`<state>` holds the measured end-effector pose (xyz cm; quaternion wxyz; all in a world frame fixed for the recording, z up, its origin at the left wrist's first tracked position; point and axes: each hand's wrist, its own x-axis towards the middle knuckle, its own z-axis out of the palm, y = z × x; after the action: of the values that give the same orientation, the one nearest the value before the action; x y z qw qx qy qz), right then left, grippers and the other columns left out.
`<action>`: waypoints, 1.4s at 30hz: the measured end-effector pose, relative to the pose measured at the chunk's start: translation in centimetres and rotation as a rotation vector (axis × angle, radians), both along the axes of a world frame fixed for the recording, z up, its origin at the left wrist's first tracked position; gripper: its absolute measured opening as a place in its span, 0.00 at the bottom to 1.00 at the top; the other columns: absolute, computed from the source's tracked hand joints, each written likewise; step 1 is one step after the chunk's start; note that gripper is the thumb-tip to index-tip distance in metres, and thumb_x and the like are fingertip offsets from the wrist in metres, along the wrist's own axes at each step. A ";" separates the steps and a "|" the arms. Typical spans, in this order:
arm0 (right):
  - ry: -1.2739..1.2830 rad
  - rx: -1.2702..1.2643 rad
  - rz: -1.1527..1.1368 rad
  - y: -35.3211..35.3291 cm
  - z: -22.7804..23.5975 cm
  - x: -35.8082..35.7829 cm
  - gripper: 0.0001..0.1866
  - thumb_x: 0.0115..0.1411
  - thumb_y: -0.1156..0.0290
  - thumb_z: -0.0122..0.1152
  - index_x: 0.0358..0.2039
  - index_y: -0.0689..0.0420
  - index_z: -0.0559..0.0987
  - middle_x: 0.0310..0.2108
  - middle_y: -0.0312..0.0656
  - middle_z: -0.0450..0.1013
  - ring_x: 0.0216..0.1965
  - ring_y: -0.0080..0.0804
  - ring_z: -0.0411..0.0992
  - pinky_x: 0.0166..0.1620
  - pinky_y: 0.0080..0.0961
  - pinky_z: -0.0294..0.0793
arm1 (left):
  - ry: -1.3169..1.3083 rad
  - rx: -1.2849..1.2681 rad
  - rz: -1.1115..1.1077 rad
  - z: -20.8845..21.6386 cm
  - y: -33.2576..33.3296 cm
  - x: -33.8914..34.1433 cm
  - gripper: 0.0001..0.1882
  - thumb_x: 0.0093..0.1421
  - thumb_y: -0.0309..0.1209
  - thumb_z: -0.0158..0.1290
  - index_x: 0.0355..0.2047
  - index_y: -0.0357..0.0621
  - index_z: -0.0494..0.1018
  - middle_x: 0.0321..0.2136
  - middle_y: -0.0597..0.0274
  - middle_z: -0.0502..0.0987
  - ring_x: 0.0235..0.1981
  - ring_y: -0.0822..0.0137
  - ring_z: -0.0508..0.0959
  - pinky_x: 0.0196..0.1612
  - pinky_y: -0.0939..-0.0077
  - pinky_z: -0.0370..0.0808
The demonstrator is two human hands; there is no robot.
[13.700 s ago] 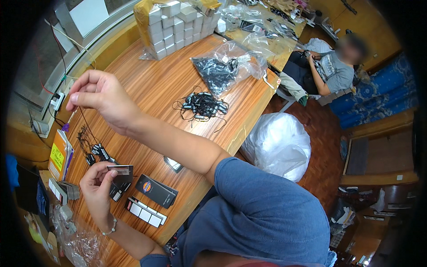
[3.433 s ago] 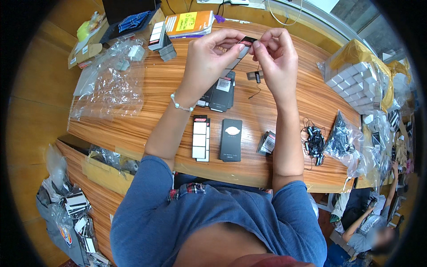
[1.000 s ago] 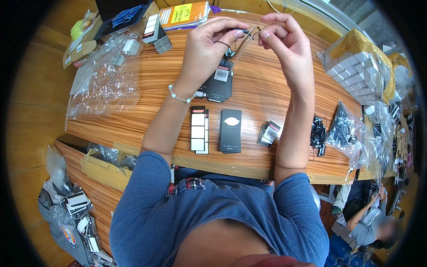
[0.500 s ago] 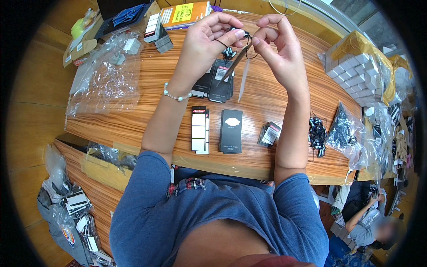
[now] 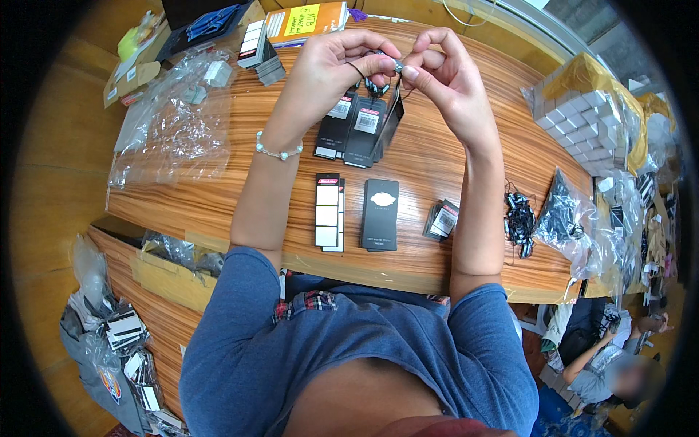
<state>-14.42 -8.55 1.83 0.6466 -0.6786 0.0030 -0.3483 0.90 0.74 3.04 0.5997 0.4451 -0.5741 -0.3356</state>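
Above the far part of the table, my left hand (image 5: 338,65) and my right hand (image 5: 448,73) meet, both pinching the black string of a hang tag. A small dark plastic seal (image 5: 398,65) shows between the fingertips. Below them the dark hang tag (image 5: 393,124) dangles tilted, nearly edge-on. Behind it lie finished-looking strung tags (image 5: 362,135) in an overlapping pile, with black strings partly hidden by my left hand. Closer to me are a stack of white-panelled label cards (image 5: 327,215), a stack of dark grey tags (image 5: 380,218) and small barcode tags (image 5: 443,220).
A heap of black strings (image 5: 519,222) and a clear bag (image 5: 564,218) lie at the right. White boxes (image 5: 582,116) in plastic stand behind. Clear plastic (image 5: 175,135), a card stack (image 5: 262,58) and notebooks (image 5: 306,23) are at the left and back. Another person (image 5: 604,371) sits lower right.
My fingertips have drawn closer together, with the seal now between them. The hanging tag has swung round, and the separate pale piece beside it no longer shows. My left wrist has shifted slightly left.
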 end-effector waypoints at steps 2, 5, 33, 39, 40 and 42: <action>-0.015 0.022 -0.019 0.0 0.0 0.2 0.14 0.55 0.79 0.55 0.39 0.59 0.62 0.25 0.37 0.70 0.29 0.20 0.69 0.34 0.16 0.70 | 0.023 -0.002 -0.003 0.1 0.1 0.1 0.07 0.54 0.25 0.53 0.33 0.34 0.74 0.24 0.64 0.76 0.24 0.78 0.73 0.30 0.87 0.72; -0.045 0.023 -0.054 0.2 0.0 0.5 0.14 0.54 0.79 0.55 0.39 0.60 0.63 0.26 0.38 0.72 0.31 0.22 0.71 0.36 0.17 0.71 | 0.064 -0.021 0.001 0.0 0.0 0.1 0.07 0.54 0.25 0.54 0.32 0.34 0.74 0.24 0.64 0.76 0.25 0.78 0.74 0.30 0.87 0.72; 0.226 -0.173 -0.430 -4.5 -0.8 -2.4 0.10 0.56 0.67 0.56 0.33 0.61 0.74 0.28 0.34 0.71 0.32 0.18 0.68 0.38 0.16 0.67 | 0.206 0.101 0.032 -4.4 -5.2 -0.7 0.09 0.56 0.25 0.50 0.38 0.37 0.70 0.30 0.60 0.76 0.32 0.74 0.77 0.36 0.84 0.75; 0.139 -0.112 -0.662 -6.7 1.1 -7.9 0.11 0.58 0.65 0.54 0.35 0.59 0.75 0.29 0.34 0.72 0.32 0.18 0.68 0.37 0.15 0.64 | -0.222 0.154 -0.098 -5.0 -10.6 -3.1 0.08 0.55 0.24 0.51 0.35 0.35 0.72 0.28 0.62 0.76 0.30 0.75 0.76 0.36 0.84 0.74; 0.131 -0.092 -0.724 -6.6 1.1 -8.4 0.11 0.59 0.65 0.52 0.36 0.60 0.75 0.29 0.35 0.73 0.32 0.20 0.69 0.38 0.16 0.65 | -0.308 0.195 -0.164 -5.4 -10.8 -3.9 0.07 0.55 0.24 0.52 0.35 0.35 0.72 0.27 0.62 0.76 0.30 0.75 0.76 0.36 0.83 0.74; 0.003 -0.007 -0.725 -6.0 2.3 -9.0 0.07 0.56 0.70 0.54 0.30 0.59 0.70 0.20 0.32 0.67 0.24 0.16 0.65 0.30 0.13 0.64 | -0.499 0.265 -0.201 -6.6 -10.6 -6.0 0.08 0.53 0.24 0.53 0.34 0.35 0.73 0.26 0.63 0.77 0.27 0.76 0.76 0.34 0.84 0.73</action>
<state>-23.41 -14.55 4.17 0.4786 -0.6364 0.2432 -0.5539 -5.06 -9.91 -3.59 0.3406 0.5292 -0.6962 -0.3454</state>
